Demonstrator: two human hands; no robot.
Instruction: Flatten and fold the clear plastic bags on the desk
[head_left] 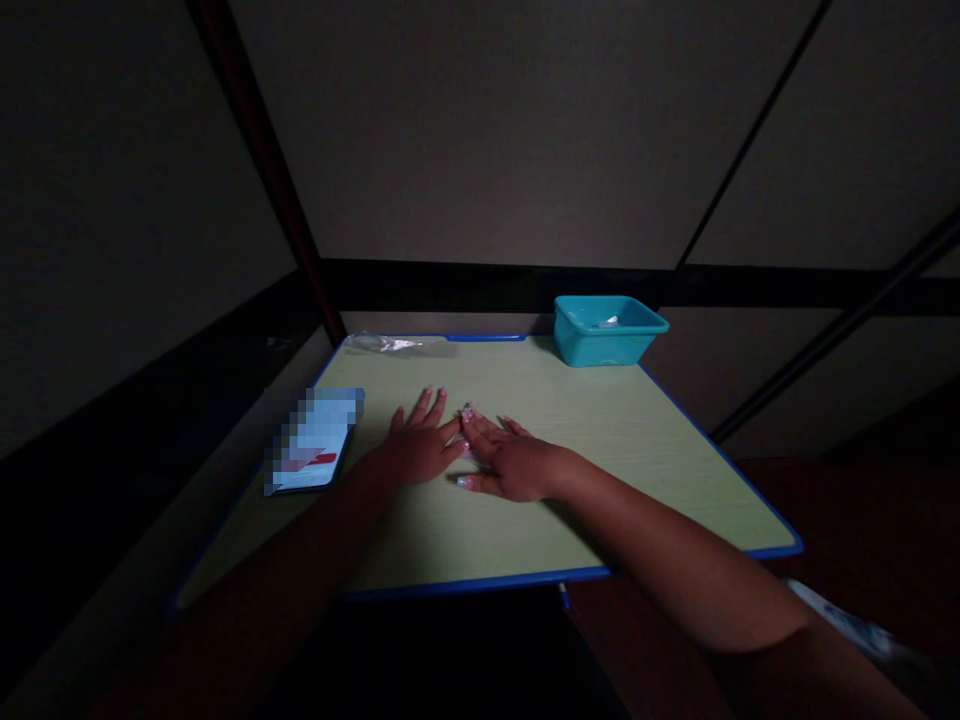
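My left hand (421,452) rests palm down near the middle of the small table, fingers spread. Beside it lies my right hand (525,467), also palm down, its fingers stretched toward the left one and its thumb apart. The fingertips of both hands meet or overlap at the centre. A small pale, shiny patch shows under and between those fingers; I cannot tell whether it is a thin piece of plastic or only the nails and their glare. Neither hand is wrapped round anything.
The pale table (480,545) has a blue rim. A lit phone or tablet (319,440), partly pixelated, lies at the left. A crumpled clear plastic bag (397,346) is at the back left. A turquoise basket (606,345) with something shiny inside stands at the back right, before the wall.
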